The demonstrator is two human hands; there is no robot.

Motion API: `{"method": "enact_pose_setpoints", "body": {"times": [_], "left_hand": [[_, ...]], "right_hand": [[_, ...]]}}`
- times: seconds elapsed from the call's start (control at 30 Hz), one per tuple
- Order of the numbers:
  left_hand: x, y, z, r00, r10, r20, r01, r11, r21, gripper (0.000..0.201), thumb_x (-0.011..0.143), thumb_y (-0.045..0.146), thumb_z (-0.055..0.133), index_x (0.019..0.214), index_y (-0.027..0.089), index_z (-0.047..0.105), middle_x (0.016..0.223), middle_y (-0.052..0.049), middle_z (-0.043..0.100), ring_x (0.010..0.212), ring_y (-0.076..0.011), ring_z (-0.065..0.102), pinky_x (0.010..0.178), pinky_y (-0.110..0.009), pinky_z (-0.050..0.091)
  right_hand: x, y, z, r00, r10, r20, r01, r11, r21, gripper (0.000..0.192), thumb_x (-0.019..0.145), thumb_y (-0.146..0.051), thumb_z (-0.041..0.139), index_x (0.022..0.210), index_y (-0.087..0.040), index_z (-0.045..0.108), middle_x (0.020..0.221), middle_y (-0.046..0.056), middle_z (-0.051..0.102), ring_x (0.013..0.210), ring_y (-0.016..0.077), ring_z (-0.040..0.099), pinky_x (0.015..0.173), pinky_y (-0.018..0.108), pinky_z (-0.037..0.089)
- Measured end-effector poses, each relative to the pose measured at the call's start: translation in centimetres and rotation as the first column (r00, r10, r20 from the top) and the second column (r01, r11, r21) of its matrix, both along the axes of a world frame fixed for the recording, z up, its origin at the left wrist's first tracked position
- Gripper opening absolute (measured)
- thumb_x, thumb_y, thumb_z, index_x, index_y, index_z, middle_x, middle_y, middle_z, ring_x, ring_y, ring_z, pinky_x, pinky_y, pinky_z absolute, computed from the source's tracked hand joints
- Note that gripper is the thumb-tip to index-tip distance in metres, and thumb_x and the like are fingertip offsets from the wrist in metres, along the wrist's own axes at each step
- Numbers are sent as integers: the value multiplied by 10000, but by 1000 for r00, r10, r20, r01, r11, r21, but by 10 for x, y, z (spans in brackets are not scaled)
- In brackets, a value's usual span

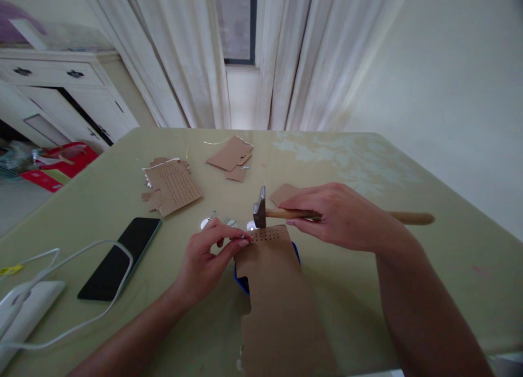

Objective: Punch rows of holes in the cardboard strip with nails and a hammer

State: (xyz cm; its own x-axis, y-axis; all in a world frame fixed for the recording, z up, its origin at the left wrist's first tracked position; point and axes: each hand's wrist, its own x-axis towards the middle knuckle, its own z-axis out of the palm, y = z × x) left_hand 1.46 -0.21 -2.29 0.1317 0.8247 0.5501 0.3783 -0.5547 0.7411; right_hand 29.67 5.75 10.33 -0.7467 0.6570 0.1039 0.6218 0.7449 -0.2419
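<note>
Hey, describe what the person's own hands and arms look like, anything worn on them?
Both forearms are bare as far as the picture shows: no sleeves, no gloves. The left hand and right hand show no rings, and neither wrist carries a watch or bracelet. The nails on the left hand's fingers look light or glossy, too small to tell more.

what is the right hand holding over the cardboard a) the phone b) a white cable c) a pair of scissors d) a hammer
d: the right hand has its grip on the wooden handle of a hammer, whose metal head sits just above the punched end of the cardboard strip, while the left hand pinches that strip's edge; the phone lies untouched on the table to the left.
</note>
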Motion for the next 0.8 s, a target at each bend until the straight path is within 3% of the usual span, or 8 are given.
{"method": "enact_pose_setpoints", "body": {"times": [0.17, 0.63, 0.8], "left_hand": [[0, 0, -4, 1000, 16, 10, -16, 1000, 5, 142, 995, 176, 807, 1021, 306, 857, 887, 52, 850, 727, -118, 664, 620, -233, 483], [3, 2, -6, 999, 4, -42, -3, 1000, 31, 98, 1017, 206, 785, 1012, 284, 843, 916, 28, 863, 743, -140, 671, 642, -268, 482], [6, 1, -1, 998, 30, -63, -27, 999, 47, 88, 1001, 194, 786, 967, 263, 829, 860, 25, 843, 696, -136, 647, 616, -274, 457]], "right_hand": [[-2, 1, -3, 999, 27, 17, -27, 1000, -6, 174, 1069, -237, 687, 1083, -210, 858, 1026, 52, 860, 889, 229, 767, 763, 323, 449], [-7, 2, -7, 997, 26, 74, -24, 999, -20, 162, 1020, -186, 714, 1092, -218, 856, 1015, 55, 857, 923, 243, 759, 754, 321, 446], [2, -4, 0, 996, 3, -84, 4, 996, 84, 191, 1046, -224, 699, 1164, -233, 849, 1010, 54, 850, 887, 227, 765, 783, 310, 490]]}}
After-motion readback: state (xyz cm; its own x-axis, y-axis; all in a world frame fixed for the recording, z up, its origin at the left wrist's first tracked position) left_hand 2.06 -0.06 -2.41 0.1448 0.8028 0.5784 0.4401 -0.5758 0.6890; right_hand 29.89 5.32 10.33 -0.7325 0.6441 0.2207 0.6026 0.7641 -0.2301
